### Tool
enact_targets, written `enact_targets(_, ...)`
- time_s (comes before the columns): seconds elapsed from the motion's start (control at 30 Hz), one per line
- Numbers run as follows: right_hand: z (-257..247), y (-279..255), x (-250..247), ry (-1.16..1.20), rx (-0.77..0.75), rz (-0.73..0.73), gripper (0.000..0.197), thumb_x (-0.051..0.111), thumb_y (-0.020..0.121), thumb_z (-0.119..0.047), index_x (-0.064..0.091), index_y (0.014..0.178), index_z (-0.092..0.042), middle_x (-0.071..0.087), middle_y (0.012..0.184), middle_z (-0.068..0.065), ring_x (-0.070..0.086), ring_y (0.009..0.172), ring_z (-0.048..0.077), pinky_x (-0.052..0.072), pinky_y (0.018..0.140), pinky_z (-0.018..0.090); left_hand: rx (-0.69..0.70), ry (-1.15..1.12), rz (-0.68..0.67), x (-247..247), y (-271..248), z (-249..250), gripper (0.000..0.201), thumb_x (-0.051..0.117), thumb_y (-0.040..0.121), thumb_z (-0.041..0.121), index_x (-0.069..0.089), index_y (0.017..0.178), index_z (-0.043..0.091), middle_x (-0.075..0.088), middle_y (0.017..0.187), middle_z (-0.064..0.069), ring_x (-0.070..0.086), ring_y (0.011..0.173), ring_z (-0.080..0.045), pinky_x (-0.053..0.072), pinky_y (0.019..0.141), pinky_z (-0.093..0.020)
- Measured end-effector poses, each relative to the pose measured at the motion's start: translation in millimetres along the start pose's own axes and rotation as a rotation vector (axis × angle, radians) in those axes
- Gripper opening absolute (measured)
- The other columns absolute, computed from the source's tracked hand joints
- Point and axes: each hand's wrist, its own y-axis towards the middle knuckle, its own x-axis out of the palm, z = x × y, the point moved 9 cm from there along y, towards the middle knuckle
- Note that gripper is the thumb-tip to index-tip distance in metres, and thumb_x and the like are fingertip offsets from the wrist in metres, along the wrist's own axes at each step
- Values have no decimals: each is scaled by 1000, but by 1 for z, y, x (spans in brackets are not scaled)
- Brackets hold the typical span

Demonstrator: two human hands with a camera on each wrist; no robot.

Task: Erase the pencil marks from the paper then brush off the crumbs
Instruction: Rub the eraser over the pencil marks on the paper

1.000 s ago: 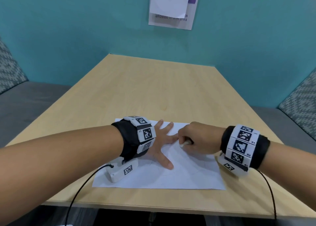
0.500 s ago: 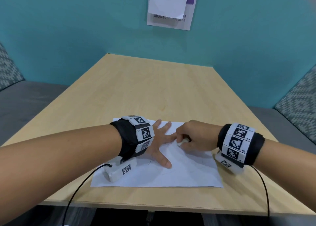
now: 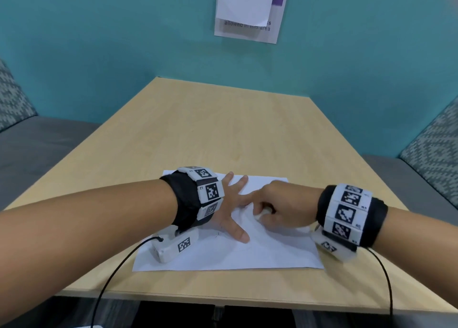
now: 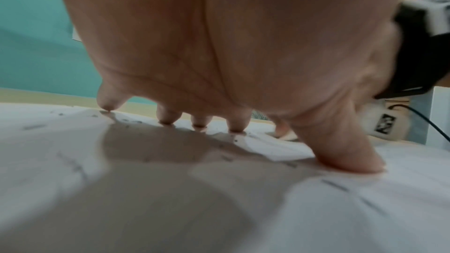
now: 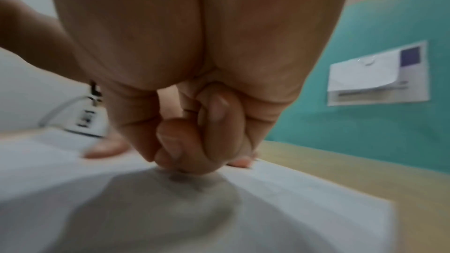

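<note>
A white sheet of paper (image 3: 260, 253) lies near the front edge of the wooden table (image 3: 223, 129). My left hand (image 3: 231, 203) lies flat on the sheet with fingers spread, pressing it down; the fingertips (image 4: 199, 122) and thumb touch the paper. Dark eraser crumbs (image 4: 34, 126) are scattered over the paper (image 4: 365, 209). My right hand (image 3: 277, 207) is curled just right of the left index finger, pinching a small white eraser (image 3: 265, 211) against the sheet. In the right wrist view the curled fingers (image 5: 194, 141) hide the eraser and touch the paper (image 5: 292, 209).
A printed notice (image 3: 250, 10) hangs on the teal wall beyond the table. Grey benches with patterned cushions (image 3: 436, 154) stand on both sides. Black cables (image 3: 111, 278) run from the wrist cameras over the table's front edge.
My right hand has shifted slightly forward and left with the eraser, rubbing beside the left index finger. The left hand has stayed pressed on the paper.
</note>
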Motion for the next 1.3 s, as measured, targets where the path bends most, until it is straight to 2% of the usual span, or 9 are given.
enact_targets(0.17, -13, -3, 6, -8, -47, -1, 7, 52, 83, -13, 58, 81, -17, 50, 62, -12, 45, 55, 7, 42, 59, 25, -8, -12, -3, 0, -1, 1, 108, 56, 71, 84, -10, 151, 55, -20, 165, -3, -20, 148, -41, -4, 111, -70)
enact_targets(0.3, -2, -2, -3, -12, 5, 0, 15, 55, 85, -17, 53, 81, -31, 50, 64, -17, 48, 58, 2, 38, 61, 21, -20, 6, -20, -3, -2, 2, 106, 56, 75, 81, -16, 149, 55, -19, 165, -4, -19, 149, -41, -2, 111, -69)
enact_targets(0.4, 2, -3, -5, -50, 23, -1, 25, 53, 87, -17, 49, 75, -38, 53, 67, -13, 51, 64, 13, 42, 62, 26, -36, 14, -46, -7, -5, 5, 108, 56, 77, 80, -18, 150, 52, -20, 165, -5, -19, 149, -42, -2, 111, -70)
enact_targets(0.53, 3, -4, 0, -68, 41, 33, 4, 57, 90, -20, 56, 90, -24, 54, 74, -15, 51, 73, 12, 46, 71, 26, -68, 22, -44, -7, -5, 4, 110, 54, 76, 82, -15, 153, 46, -19, 165, -4, -21, 148, -41, -1, 112, -69)
enact_targets(0.63, 9, -4, -4, -95, 77, 56, 11, 54, 90, -18, 62, 98, -15, 64, 85, -4, 50, 75, 13, 50, 75, 31, -103, 61, -41, -13, -14, 2, 113, 55, 75, 82, -13, 155, 41, -24, 164, -2, -24, 148, -38, -2, 112, -69)
enact_targets(0.73, 13, -5, -7, -78, 81, 92, 11, 56, 89, -22, 63, 96, -16, 63, 79, -6, 51, 68, 11, 53, 73, 35, -68, 99, -96, -16, -33, 1, 115, 58, 74, 81, -14, 155, 41, -24, 164, 2, -18, 151, -31, 2, 115, -68)
enact_targets(0.93, -5, -4, -2, -41, 0, 83, 13, 56, 91, -28, 58, 103, -23, 53, 72, -12, 45, 63, 2, 34, 58, 17, -46, 52, -163, 4, -50, 2, 114, 60, 77, 76, -18, 153, 44, -27, 162, 3, -19, 151, -28, 0, 114, -69)
enact_targets(1.13, -52, -7, 15, -19, -159, 29, 8, 54, 88, -15, 52, 80, -17, 56, 67, -9, 43, 59, 9, 34, 58, 15, -24, 9, -136, 7, -49, 3, 111, 63, 77, 74, -18, 150, 51, -28, 162, 1, -20, 150, -32, 0, 113, -72)
enact_targets(1.3, -33, 2, 1, -70, -71, 53, 10, 54, 88, -19, 61, 93, -15, 58, 74, -5, 48, 67, 13, 43, 67, 27, -18, -4, -118, 11, -47, -1, 112, 60, 74, 79, -20, 148, 54, -28, 162, 3, -21, 150, -30, -3, 111, -74)
